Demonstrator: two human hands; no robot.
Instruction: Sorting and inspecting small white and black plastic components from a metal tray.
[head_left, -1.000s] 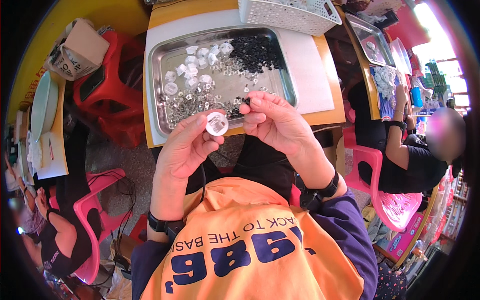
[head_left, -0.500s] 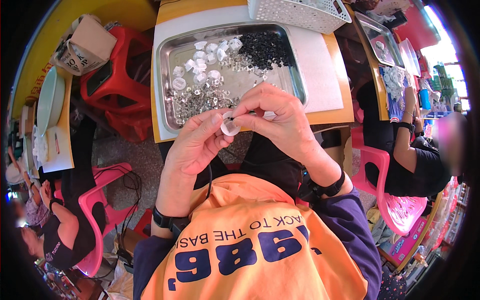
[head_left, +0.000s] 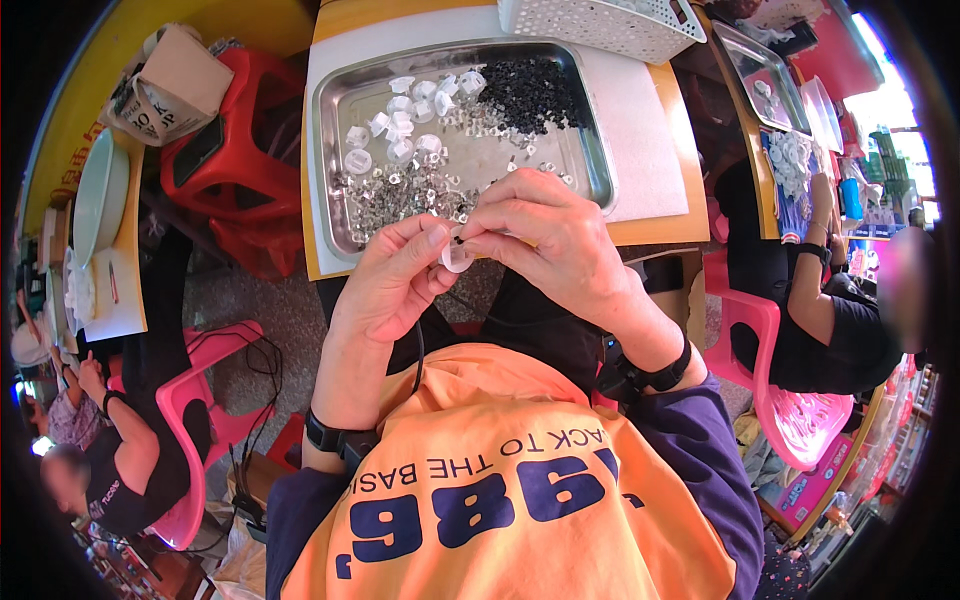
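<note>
1. White round part (head_left: 457,260) sits at centre, held between both hands just beyond the near edge of the table; a small dark piece (head_left: 459,239) shows at its upper edge.
2. Far left: pale green basin (head_left: 100,195) on a side table; below it, a seated person in a dark top (head_left: 145,490).
3. Left of the worktable: red stool (head_left: 240,135).
4. Left hand (head_left: 393,275): thumb and fingers closed around the white part; black band (head_left: 322,434) at the wrist.
5. Metal tray (head_left: 597,165), on a white sheet (head_left: 648,160): small metal pieces (head_left: 395,203) at lower left, white plastic parts (head_left: 398,127) above them, black pieces (head_left: 530,97) heaped at upper right.
6. Right hand (head_left: 545,232): thumb and forefinger drawn together at the white part's upper edge, touching the left hand's work area; cannot tell exactly what they pinch.
7. Upper right: white perforated basket (head_left: 600,32) behind the tray.
8. Far right: pink chair (head_left: 766,345), occupied by another person in black (head_left: 825,345).
</note>
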